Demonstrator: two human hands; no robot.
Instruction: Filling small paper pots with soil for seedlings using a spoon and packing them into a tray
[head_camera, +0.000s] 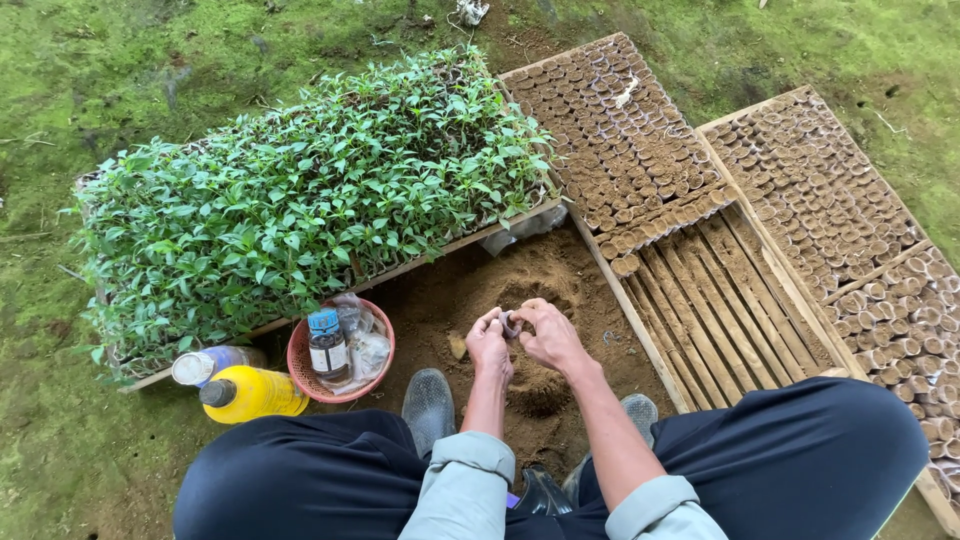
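My left hand (488, 343) and my right hand (548, 333) meet over a heap of brown soil (520, 285) between my feet. Together they pinch a small clear plastic bag (510, 322), fingertips touching it from both sides. My knees in dark trousers and two grey shoes (428, 405) frame the soil patch. Beyond the soil to the left stands a wooden tray (480, 232) packed with green seedlings (300, 200).
Left of my hands sits a pink basket (298, 360) with a small brown bottle (327, 346) and plastic bags, beside a yellow bottle (255, 393) and a clear bottle (215, 362). To the right lie wooden slatted trays (710, 300) with several soil-filled small pots (630, 140). Grass surrounds everything.
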